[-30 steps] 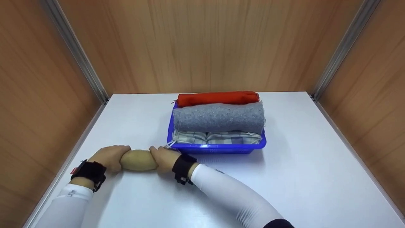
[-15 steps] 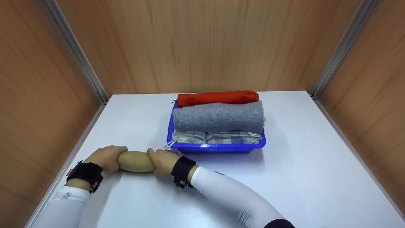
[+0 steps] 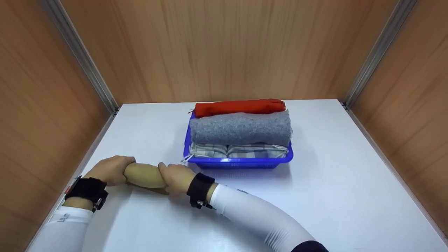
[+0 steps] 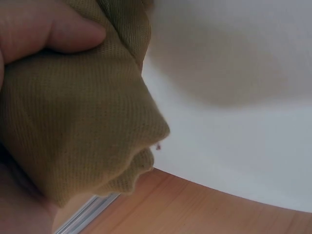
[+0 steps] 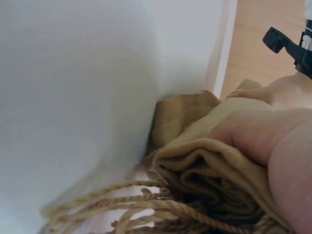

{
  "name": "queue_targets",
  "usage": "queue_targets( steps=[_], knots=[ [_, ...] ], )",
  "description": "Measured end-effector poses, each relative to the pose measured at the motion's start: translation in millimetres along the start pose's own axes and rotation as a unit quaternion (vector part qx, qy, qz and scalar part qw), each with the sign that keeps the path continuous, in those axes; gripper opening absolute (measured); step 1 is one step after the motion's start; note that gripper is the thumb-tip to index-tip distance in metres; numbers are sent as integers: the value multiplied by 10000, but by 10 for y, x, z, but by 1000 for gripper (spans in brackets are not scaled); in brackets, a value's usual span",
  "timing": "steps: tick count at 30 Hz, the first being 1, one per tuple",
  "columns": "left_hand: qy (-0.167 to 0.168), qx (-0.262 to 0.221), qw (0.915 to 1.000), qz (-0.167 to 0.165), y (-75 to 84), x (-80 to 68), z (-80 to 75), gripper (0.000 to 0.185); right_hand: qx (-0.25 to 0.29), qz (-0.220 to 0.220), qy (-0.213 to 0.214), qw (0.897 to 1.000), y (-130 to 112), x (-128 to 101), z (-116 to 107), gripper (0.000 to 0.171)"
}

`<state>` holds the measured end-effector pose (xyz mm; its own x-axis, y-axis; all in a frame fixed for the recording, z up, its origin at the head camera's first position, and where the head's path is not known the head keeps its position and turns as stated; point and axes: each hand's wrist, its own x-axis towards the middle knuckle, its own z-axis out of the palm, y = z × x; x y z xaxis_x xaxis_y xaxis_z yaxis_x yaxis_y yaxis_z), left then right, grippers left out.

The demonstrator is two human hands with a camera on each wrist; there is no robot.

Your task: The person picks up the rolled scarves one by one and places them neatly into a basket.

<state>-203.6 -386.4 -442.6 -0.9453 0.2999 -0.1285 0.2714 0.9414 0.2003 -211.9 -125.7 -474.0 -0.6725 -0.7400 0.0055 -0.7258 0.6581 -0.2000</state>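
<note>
A tan knit scarf [image 3: 143,175], rolled into a short bundle, spans the gap between my two hands over the left part of the table. My left hand [image 3: 111,170] grips its left end, and the thumb presses on the ribbed cloth [image 4: 83,122] in the left wrist view. At the other end my right hand [image 3: 177,177] holds the roll. The right wrist view shows spiral layers at that end, with twisted fringe cords [image 5: 146,209] hanging out. A loose flap [image 5: 178,119] shows below the roll. The fingers under the bundle are mostly hidden.
Behind my right hand, a blue basket [image 3: 241,162] stands on the white table [image 3: 332,196]. It holds a red roll [image 3: 239,107], a grey roll [image 3: 241,128] and folded checked cloth [image 3: 257,151]. Wood-grain panels [image 3: 227,49] enclose the table at the back and sides.
Both hands have shifted a little to the left with the scarf. The roll now slants, its left end farther from me, and more of a flap shows beneath it. The basket stays put.
</note>
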Motion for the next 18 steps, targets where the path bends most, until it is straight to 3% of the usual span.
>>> queue_targets(
  steps=[18],
  knots=[
    [261, 181, 9992, 251, 184, -80, -396, 28, 165, -273, 245, 9992, -61, -162, -358, 53]
  ],
)
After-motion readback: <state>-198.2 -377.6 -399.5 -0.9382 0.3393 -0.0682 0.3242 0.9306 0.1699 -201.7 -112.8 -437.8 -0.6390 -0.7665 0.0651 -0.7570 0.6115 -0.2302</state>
